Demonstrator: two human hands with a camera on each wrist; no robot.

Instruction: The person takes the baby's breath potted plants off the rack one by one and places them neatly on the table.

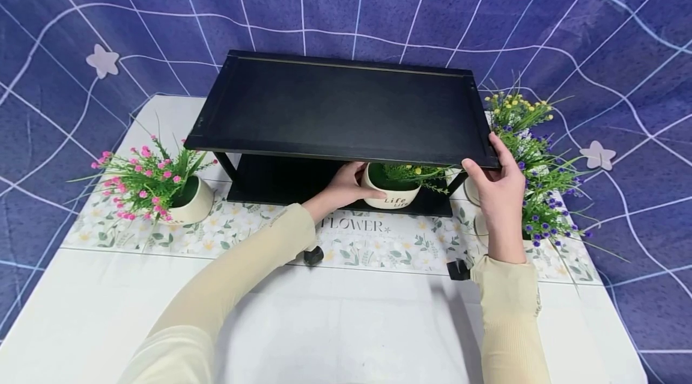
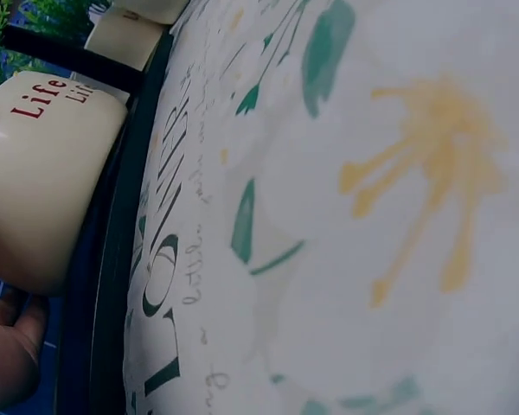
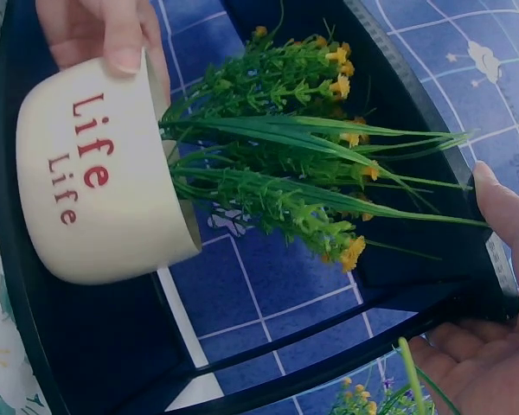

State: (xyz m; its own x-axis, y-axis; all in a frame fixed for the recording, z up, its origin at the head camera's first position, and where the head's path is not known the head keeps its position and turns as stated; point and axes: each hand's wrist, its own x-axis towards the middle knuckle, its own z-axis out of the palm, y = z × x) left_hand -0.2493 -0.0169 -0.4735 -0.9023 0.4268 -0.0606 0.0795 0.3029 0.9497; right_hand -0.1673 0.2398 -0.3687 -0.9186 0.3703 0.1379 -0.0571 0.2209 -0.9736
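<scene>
A black two-tier shelf (image 1: pixel 335 110) stands on the table. On the right part of its lower tier is a cream pot (image 1: pixel 391 196) lettered "Life", holding green leaves and yellow flowers (image 3: pixel 352 253). My left hand (image 1: pixel 346 187) reaches under the top board and grips this pot by its left side, thumb at the front. The right wrist view shows the pot (image 3: pixel 104 181) whole, with the left thumb over its rim. My right hand (image 1: pixel 503 192) holds the top board's front right corner, thumb on the edge and fingers curled beneath.
Left of the shelf stands a cream pot (image 1: pixel 197 204) with pink flowers (image 1: pixel 137 179). To the right are more pots with yellow flowers (image 1: pixel 519 109) and purple flowers (image 1: pixel 546 222). A flower-printed runner (image 1: pixel 378 246) crosses the white table (image 1: pixel 357 330). Behind hangs a blue gridded cloth (image 1: pixel 346 5).
</scene>
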